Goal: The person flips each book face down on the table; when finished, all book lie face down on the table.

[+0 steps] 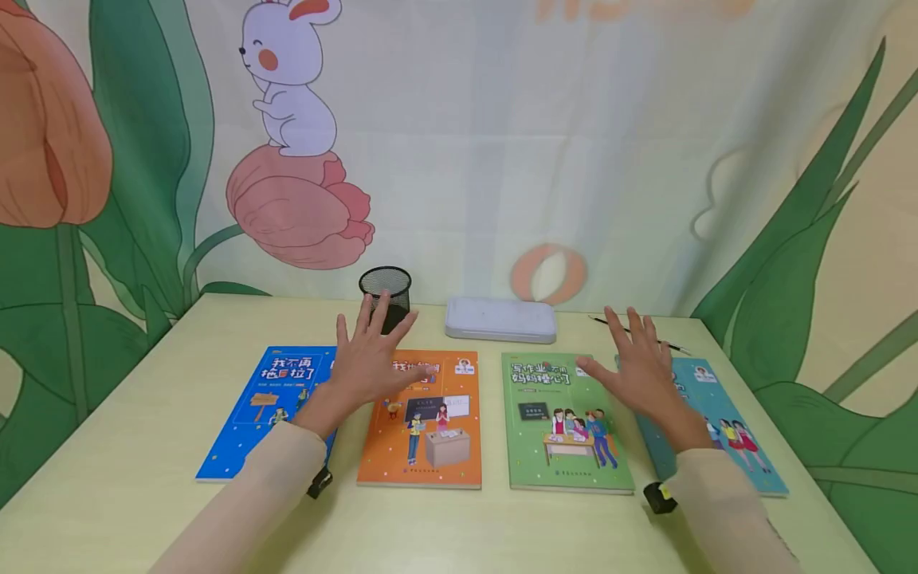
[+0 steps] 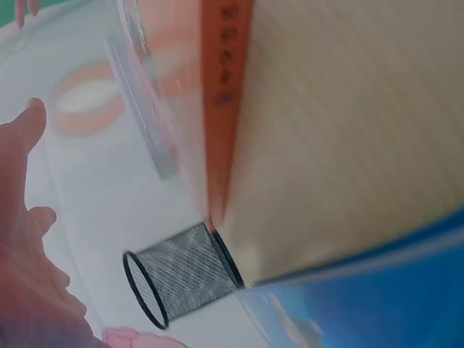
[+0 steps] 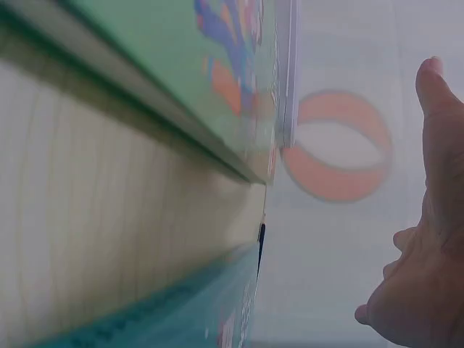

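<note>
Four books lie apart in a row, so several covers face up: a blue book (image 1: 247,434), an orange book (image 1: 423,446), a green book (image 1: 566,438) and a teal book (image 1: 753,446). Above the gap between the blue and orange books hovers my left hand (image 1: 369,367), its fingers spread and holding nothing. My right hand (image 1: 645,379), also spread and bare, is over the green and teal books, hiding part of the teal cover. The left wrist view shows the orange book's spine (image 2: 223,94); in the right wrist view the green book's edge (image 3: 167,94) appears.
A black mesh pen cup (image 1: 386,291) stands at the back, partly behind my left fingers. Right of it lies a pale pencil case (image 1: 500,320). A thin dark pencil (image 1: 602,320) is behind my right hand. A printed curtain (image 1: 459,159) hangs beyond the table's back edge.
</note>
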Tool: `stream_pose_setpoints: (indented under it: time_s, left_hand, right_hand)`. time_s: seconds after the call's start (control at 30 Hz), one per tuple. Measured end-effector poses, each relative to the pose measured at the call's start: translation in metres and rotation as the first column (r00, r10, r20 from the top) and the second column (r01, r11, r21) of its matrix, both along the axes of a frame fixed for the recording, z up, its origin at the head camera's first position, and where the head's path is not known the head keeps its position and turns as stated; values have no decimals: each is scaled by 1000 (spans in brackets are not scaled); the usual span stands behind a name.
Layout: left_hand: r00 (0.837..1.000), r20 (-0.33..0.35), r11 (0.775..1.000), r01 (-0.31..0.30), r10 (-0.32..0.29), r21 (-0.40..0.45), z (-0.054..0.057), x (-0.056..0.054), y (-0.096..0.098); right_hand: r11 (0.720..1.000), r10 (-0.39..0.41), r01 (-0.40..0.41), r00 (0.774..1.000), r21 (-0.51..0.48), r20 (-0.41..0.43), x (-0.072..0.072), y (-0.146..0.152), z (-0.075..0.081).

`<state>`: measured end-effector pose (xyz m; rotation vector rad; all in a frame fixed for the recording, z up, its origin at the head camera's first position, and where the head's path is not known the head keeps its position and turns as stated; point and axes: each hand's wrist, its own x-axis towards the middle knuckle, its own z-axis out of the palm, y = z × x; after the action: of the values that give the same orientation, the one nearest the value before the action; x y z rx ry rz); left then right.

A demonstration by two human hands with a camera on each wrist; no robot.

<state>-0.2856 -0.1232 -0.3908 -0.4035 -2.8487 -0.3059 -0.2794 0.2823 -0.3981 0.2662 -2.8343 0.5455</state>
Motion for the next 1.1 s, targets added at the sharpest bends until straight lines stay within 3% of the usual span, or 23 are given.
stream_pose_setpoints:
  time_s: [0.23, 0.53, 0.77, 1.1]
  left_hand:
    - [995, 10, 993, 104, -103, -64, 8, 3, 23]
    - [967, 30, 963, 253, -252, -87, 10, -4, 67]
    - [938, 55, 928, 346, -342, -139, 8, -6, 111]
    - [894, 55, 864, 443, -444, -240, 4, -4, 162]
  right_hand:
    - [1000, 6, -6, 1000, 4, 26, 3, 19, 6]
    - [999, 32, -29, 992, -22, 123, 6, 56, 9]
    - [995, 75, -58, 974, -86, 214, 5, 88, 6]
    - [989, 114, -88, 968, -123, 223, -3, 131, -8]
